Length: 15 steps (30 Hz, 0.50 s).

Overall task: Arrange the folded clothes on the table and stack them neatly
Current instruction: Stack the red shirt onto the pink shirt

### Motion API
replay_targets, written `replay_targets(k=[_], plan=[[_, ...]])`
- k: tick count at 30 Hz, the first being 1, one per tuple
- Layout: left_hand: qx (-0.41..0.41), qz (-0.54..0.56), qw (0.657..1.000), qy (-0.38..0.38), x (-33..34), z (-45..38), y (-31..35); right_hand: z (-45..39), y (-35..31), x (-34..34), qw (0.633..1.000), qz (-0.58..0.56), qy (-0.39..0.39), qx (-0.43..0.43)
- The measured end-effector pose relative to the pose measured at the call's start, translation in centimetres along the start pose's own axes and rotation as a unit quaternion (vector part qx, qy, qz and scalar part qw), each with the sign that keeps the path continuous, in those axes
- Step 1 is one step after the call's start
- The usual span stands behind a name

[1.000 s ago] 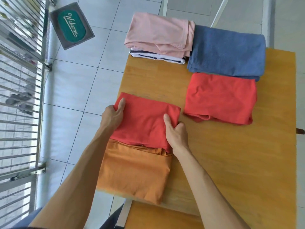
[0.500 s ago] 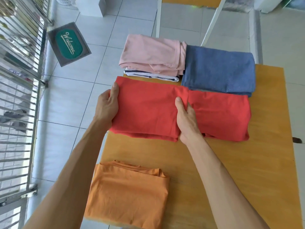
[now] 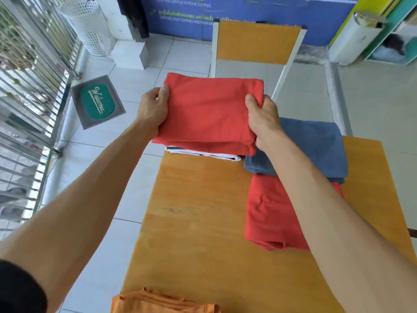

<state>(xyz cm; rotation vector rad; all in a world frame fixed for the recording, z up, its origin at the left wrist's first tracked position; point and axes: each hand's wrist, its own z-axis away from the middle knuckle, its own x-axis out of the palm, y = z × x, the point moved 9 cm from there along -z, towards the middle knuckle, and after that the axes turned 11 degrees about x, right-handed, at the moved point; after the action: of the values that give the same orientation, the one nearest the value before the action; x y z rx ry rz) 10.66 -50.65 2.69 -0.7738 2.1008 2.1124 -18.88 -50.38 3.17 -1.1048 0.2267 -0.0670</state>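
Observation:
I hold a folded red cloth (image 3: 209, 111) over the far left corner of the wooden table (image 3: 198, 224). My left hand (image 3: 153, 109) grips its left edge and my right hand (image 3: 262, 119) grips its right edge. Under it only the edge of a white striped garment (image 3: 203, 154) shows; the pink garment seen earlier is hidden. A folded blue cloth (image 3: 316, 147) lies to the right at the far edge. A second folded red cloth (image 3: 268, 213) lies in front of the blue one, partly behind my right arm. A folded orange cloth (image 3: 162, 302) sits at the near edge.
A wooden chair (image 3: 257, 41) stands behind the table. A green welcome mat (image 3: 97, 101) lies on the tiled floor at left, beside a metal gate (image 3: 24, 91). A white perforated bin (image 3: 86, 23) stands at the far left.
Both hands lifted the red cloth off the orange one and carried it away from me, across the table to above the far left stack. The view tilted up.

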Motion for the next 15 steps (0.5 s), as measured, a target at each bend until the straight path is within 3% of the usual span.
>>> replay_targets(k=[10, 15], plan=[[-0.090, -0.098, 0.991, -0.026, 4.1, -4.0, -7.1, -6.9, 3.7, 1.0, 0.989, 0.131, 0.058, 0.046], [-0.093, -0.167, 0.981, -0.029, 4.0, -4.2, -8.3, -8.2, 3.5, 1.1, 0.977, 0.193, 0.093, 0.015]])
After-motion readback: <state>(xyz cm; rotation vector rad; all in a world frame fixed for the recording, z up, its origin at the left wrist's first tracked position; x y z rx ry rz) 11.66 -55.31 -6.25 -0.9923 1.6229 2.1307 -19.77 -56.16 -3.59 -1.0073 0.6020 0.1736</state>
